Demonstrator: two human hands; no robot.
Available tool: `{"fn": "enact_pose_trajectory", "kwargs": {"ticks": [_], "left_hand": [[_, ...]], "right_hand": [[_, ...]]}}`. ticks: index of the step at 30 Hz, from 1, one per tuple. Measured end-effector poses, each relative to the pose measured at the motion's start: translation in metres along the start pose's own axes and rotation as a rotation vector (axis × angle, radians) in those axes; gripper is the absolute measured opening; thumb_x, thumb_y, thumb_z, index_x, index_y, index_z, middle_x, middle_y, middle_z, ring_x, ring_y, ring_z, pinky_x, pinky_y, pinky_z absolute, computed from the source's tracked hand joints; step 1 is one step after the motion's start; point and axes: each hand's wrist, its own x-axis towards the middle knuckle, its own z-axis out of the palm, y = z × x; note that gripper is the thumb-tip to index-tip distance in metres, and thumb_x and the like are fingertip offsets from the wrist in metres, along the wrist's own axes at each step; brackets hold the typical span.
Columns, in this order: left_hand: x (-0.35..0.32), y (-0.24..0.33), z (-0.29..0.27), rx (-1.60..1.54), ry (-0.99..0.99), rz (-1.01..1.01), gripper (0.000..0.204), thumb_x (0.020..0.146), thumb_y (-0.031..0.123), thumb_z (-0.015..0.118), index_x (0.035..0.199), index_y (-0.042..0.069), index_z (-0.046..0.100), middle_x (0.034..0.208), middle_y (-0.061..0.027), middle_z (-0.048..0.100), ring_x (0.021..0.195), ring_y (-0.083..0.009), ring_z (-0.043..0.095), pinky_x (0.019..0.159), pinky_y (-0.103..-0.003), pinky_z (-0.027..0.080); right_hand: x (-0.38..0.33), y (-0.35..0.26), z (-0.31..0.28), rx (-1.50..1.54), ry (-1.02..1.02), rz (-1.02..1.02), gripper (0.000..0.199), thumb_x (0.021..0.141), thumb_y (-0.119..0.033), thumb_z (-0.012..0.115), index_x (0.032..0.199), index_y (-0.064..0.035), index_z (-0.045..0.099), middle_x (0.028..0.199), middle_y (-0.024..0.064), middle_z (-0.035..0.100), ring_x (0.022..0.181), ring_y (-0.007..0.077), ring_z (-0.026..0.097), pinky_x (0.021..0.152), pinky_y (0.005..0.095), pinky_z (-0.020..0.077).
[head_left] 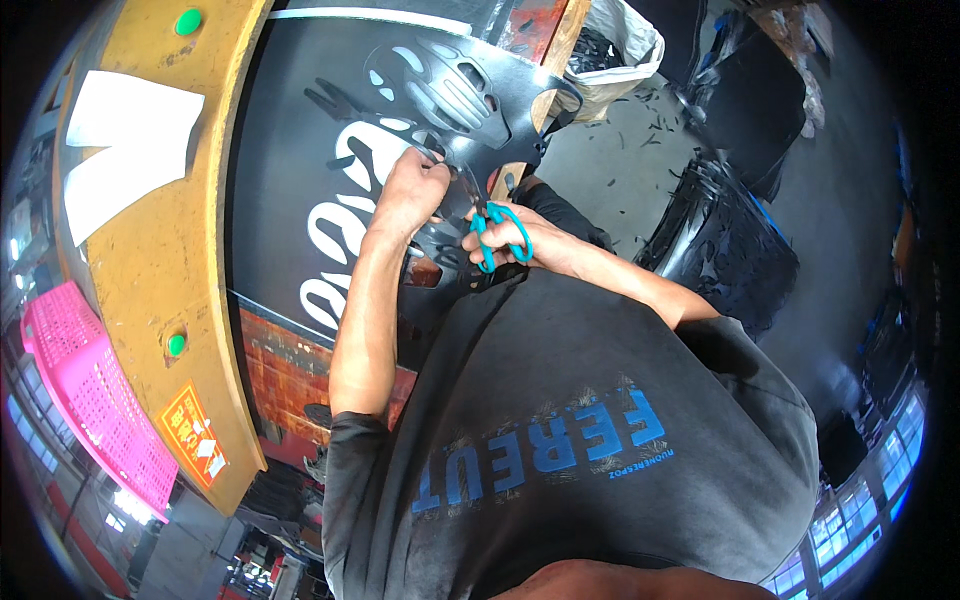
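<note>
Left hand (415, 185) pinches a black cut-out sheet (470, 90); right hand (505, 240), at its four o'clock, grips teal scissors (500, 232). Pink basket (90, 390) far at eight o'clock.

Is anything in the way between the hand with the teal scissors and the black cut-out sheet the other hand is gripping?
Nothing visible. The right hand holds the teal scissors right at the lower edge of the black cut-out sheet, which the left hand grips close beside it. The blades are hidden against the dark material.
</note>
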Motion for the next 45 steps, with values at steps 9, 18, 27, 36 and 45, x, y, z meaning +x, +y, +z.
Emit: {"fn": "enact_pose_trajectory", "kwargs": {"ticks": [9,18,27,36,45], "left_hand": [[-0.001,-0.012,0.004,-0.117,0.022,0.025,0.032,0.1,0.019,0.063,0.12,-0.006,0.062,0.095,-0.0095,0.07,0.074,-0.015,0.067,0.052,-0.029,0.054],[-0.008,-0.012,0.002,-0.194,0.01,0.033,0.027,0.102,0.022,0.064,0.109,-0.004,0.065,0.084,-0.0072,0.068,0.066,-0.0136,0.063,0.05,-0.028,0.051],[-0.013,-0.013,-0.003,-0.227,-0.008,0.038,0.026,0.103,0.024,0.065,0.101,-0.002,0.067,0.08,-0.0052,0.067,0.062,-0.0116,0.059,0.05,-0.026,0.047],[-0.014,-0.021,-0.007,-0.256,-0.052,0.017,0.026,0.103,0.026,0.066,0.102,0.0,0.072,0.084,-0.0028,0.072,0.067,-0.0102,0.061,0.052,-0.027,0.046],[-0.014,-0.023,-0.012,-0.253,-0.075,0.021,0.026,0.104,0.028,0.068,0.101,0.003,0.073,0.081,0.0,0.071,0.064,-0.0078,0.059,0.051,-0.026,0.044]], "right_hand": [[0.021,0.0,0.007,0.055,0.087,-0.086,0.045,0.09,-0.033,0.078,0.119,-0.0052,0.059,0.113,0.0113,0.071,0.103,0.0188,0.072,0.079,0.0304,0.0531],[0.024,0.005,0.005,-0.063,0.129,-0.152,0.037,0.088,-0.027,0.077,0.117,-0.0062,0.064,0.102,0.0051,0.07,0.088,0.013,0.068,0.074,0.0263,0.0494],[0.021,0.004,0.007,0.044,0.127,-0.154,0.044,0.089,-0.023,0.077,0.127,-0.0057,0.064,0.109,0.0065,0.071,0.098,0.0169,0.069,0.09,0.0315,0.0554],[0.023,0.0,0.009,-0.011,0.114,-0.189,0.047,0.091,-0.026,0.077,0.131,-0.0066,0.064,0.109,0.0063,0.07,0.096,0.015,0.067,0.086,0.03,0.0527],[0.023,-0.002,0.005,-0.017,0.053,-0.196,0.049,0.092,-0.028,0.076,0.135,-0.0077,0.062,0.106,0.005,0.068,0.094,0.0127,0.064,0.081,0.028,0.0487]]}}
